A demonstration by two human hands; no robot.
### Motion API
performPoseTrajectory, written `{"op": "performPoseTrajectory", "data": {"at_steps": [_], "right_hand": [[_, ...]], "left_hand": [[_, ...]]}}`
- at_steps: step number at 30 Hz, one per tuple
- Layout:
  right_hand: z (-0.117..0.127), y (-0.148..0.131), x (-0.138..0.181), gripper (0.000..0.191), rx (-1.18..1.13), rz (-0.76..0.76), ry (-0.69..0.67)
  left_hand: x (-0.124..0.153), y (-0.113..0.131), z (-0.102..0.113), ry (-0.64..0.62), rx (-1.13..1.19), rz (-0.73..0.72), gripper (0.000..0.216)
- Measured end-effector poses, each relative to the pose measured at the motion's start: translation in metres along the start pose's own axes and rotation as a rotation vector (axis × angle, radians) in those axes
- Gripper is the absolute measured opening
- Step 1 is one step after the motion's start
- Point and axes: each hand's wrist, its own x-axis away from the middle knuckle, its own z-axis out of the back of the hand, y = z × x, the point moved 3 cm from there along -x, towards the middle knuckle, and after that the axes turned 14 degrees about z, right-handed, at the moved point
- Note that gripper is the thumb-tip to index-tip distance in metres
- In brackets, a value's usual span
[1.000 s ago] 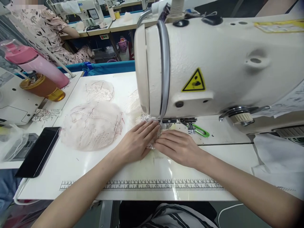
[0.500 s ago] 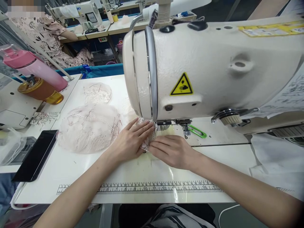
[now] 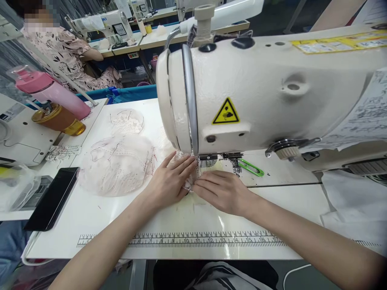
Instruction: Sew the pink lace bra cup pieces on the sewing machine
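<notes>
A small piece of white lace fabric (image 3: 189, 183) lies under the head of the white sewing machine (image 3: 256, 92). My left hand (image 3: 171, 177) rests flat on it, fingers stretched toward the needle area, which the machine head largely hides. At the lace's near right edge, my right hand (image 3: 225, 191) is closed with its fingertips pinched on the fabric. The two hands are close together, the lace showing between them. Left of my left hand lie a larger pale sheer lace piece (image 3: 117, 167) and a smaller lace piece (image 3: 127, 121), both with dark red loose threads.
Green thread snips (image 3: 251, 167) lie right of the needle area. A black phone (image 3: 53, 199), an amber cup (image 3: 59, 119) and a pink bottle (image 3: 54, 90) stand or lie at left. White cloth (image 3: 350, 197) is at right. A printed ruler (image 3: 211, 240) runs along the front edge. Another person sits beyond.
The whole view has shifted slightly, with background things appearing a little farther right and lower. Both hands keep nearly the same pose on the lace, which has moved only slightly if at all.
</notes>
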Motion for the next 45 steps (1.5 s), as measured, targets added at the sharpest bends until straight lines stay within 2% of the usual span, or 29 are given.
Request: {"op": "performPoseTrajectory", "data": {"at_steps": [11, 22, 30, 41, 45], "right_hand": [[-0.001, 0.005, 0.013, 0.023, 0.001, -0.062, -0.103], [0.007, 0.010, 0.011, 0.023, 0.125, -0.083, -0.082], [0.011, 0.015, 0.014, 0.023, 0.182, -0.105, -0.117], [0.011, 0.020, 0.021, 0.027, 0.258, -0.139, -0.233], [0.013, 0.022, 0.019, 0.024, 0.263, -0.132, -0.209]], "left_hand": [[-0.001, 0.011, -0.001, 0.102, -0.060, 0.031, 0.053], [-0.001, 0.017, 0.001, 0.128, -0.108, 0.057, 0.053], [0.000, 0.019, -0.001, 0.122, -0.151, 0.081, 0.053], [-0.001, 0.020, -0.002, 0.150, -0.163, 0.070, 0.056], [0.001, 0.018, -0.004, 0.182, -0.145, 0.043, 0.053]]}}
